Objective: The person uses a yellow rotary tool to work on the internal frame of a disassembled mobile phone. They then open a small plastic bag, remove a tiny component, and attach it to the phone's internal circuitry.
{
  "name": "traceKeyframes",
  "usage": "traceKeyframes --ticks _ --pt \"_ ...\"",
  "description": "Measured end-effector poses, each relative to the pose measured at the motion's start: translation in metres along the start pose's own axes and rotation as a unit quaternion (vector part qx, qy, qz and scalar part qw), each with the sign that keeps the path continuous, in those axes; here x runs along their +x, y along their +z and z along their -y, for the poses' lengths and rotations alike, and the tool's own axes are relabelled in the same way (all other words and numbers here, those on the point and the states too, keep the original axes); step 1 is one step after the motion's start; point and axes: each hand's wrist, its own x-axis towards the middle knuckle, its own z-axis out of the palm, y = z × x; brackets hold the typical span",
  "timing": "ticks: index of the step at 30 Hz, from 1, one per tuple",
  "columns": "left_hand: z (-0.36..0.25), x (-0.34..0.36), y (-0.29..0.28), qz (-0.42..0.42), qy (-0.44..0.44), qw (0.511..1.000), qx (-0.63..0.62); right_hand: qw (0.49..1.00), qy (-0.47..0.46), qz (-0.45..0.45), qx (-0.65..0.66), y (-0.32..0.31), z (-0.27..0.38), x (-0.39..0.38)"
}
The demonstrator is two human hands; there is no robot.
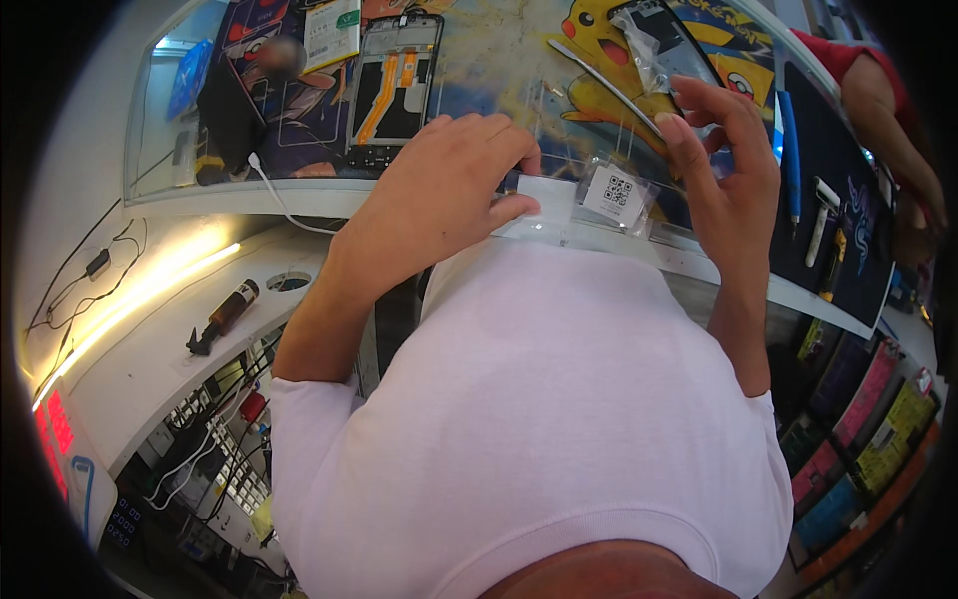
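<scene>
My left hand [459, 190] is closed at the table's near edge, thumb and fingers bent around the side of a small clear plastic sleeve with a white part [544, 205]. My right hand [723, 165] is raised over the right side of the mat, its fingers curled and its thumb and index fingertip apart. A slim silvery tool [609, 88] runs behind the right thumb; I see no firm grip on it. Between my hands lies a clear bag with a white code label [614, 195]. A phone frame with orange ribbon cables [394, 85] lies beyond my left hand.
A cartoon-printed mat [499, 60] covers the table. A dark phone panel [689, 45] and crumpled clear film [644, 50] lie far right. A blue tool [789, 155] stands out near a dark mat [848, 215]. A white cable [269, 185] crosses the left edge. Another person's arm [888, 110] shows at right.
</scene>
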Motion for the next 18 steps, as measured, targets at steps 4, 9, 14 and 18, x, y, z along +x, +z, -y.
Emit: traceKeyframes --ticks 4,9,14,18 --pt "0.006 0.007 -0.004 0.028 -0.014 0.999 -0.027 0.987 -0.033 0.144 0.059 0.003 0.009 -0.001" --pt "0.011 0.014 -0.009 0.017 -0.035 0.998 -0.054 0.966 -0.121 0.226 -0.033 0.028 0.017 -0.003" --pt "0.018 0.011 -0.020 -0.061 -0.065 0.993 -0.080 0.958 -0.140 0.234 -0.086 0.037 0.021 -0.002" --pt "0.020 0.012 -0.018 -0.174 -0.105 0.963 -0.177 0.949 -0.112 0.288 -0.067 0.036 0.027 0.001"
